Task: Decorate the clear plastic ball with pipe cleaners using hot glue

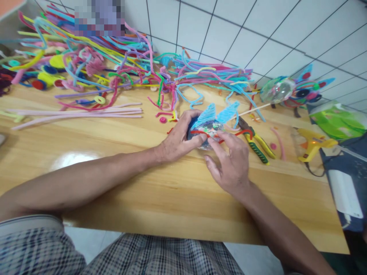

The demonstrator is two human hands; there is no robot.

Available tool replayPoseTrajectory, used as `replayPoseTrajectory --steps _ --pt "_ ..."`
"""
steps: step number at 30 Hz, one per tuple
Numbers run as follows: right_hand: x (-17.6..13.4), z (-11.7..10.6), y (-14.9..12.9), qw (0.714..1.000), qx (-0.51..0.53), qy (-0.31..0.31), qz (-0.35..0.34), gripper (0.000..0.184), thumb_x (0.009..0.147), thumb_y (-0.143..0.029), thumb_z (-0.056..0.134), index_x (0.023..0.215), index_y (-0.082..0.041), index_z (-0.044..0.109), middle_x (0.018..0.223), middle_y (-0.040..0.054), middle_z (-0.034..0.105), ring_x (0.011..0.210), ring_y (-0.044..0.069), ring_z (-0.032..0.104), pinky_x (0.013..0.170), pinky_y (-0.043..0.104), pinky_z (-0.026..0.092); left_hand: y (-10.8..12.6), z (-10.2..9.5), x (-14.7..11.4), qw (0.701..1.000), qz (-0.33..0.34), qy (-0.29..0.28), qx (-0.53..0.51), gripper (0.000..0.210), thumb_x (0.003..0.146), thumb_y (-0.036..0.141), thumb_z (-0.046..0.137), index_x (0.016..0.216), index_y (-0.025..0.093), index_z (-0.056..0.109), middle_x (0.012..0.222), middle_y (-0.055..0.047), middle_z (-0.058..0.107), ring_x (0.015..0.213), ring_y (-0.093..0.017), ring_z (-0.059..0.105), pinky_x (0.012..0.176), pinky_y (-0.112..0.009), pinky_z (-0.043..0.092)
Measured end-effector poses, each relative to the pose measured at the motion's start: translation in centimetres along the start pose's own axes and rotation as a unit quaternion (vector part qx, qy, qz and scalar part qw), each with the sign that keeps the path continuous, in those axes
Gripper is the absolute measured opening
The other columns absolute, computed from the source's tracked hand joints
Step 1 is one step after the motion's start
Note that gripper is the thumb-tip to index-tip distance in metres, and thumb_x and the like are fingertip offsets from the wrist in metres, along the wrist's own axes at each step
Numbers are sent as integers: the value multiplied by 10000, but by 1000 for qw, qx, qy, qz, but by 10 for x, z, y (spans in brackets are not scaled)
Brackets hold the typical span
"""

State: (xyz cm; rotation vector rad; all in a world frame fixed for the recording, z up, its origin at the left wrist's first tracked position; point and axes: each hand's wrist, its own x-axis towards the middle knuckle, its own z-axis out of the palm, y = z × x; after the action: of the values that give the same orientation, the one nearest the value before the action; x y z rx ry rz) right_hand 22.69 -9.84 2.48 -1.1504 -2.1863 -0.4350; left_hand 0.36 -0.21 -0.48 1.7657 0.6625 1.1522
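Note:
My left hand (182, 135) is closed around a clear plastic bottle body (205, 144) with a dark end and two blue fuzzy ears (208, 114) standing on top. Its thumb presses a bent red pipe cleaner (243, 132) against the body's near side. My right hand (231, 158) has its index and middle fingertips on the same pipe cleaner, while its thumb sits lower and apart. The free end of the pipe cleaner curves out to the right over green-and-yellow pliers (258, 147). The fingers hide part of the bottle body.
Piles of coloured pipe cleaners (212, 74) line the back by the tiled wall. Pale pink stems (114, 112) lie at left. A finished-looking bottle figure (279, 89) stands at back right. A yellow glue gun (312, 143) with a cord and a white box (344, 193) are at right.

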Motion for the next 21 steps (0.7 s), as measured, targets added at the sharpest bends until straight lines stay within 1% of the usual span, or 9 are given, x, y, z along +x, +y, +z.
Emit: replayPoseTrajectory --steps 6,11,16,21 --pt "-1 1 2 1000 13 4 0 706 1118 -269 709 1785 -293 479 1585 165 732 1462 360 710 1226 599 601 1 0 0 1000 4 -3 0 699 1102 694 734 1578 226 526 1581 -175 652 1488 -343 661 1313 -526 538" --pt "0 1 2 1000 6 14 -12 633 1120 -257 712 1730 -230 547 1554 196 736 1453 360 713 1208 572 619 1 0 1 1000 6 -4 4 681 1108 693 723 1566 225 534 1562 -173 661 1476 -340 668 1305 -522 548" --pt "0 1 2 1000 8 8 -5 661 1126 -276 705 1760 -270 517 1566 175 738 1441 366 723 1210 591 616 1 -2 2 1000 16 -8 11 675 1114 689 719 1566 226 527 1562 -174 660 1480 -333 664 1307 -520 547" --pt "0 1 3 1000 8 15 -13 644 1121 -257 705 1742 -241 537 1564 185 738 1452 356 719 1215 571 615 0 -1 1 1000 8 -7 10 689 1105 698 722 1572 232 525 1575 -173 661 1487 -342 660 1317 -533 540"
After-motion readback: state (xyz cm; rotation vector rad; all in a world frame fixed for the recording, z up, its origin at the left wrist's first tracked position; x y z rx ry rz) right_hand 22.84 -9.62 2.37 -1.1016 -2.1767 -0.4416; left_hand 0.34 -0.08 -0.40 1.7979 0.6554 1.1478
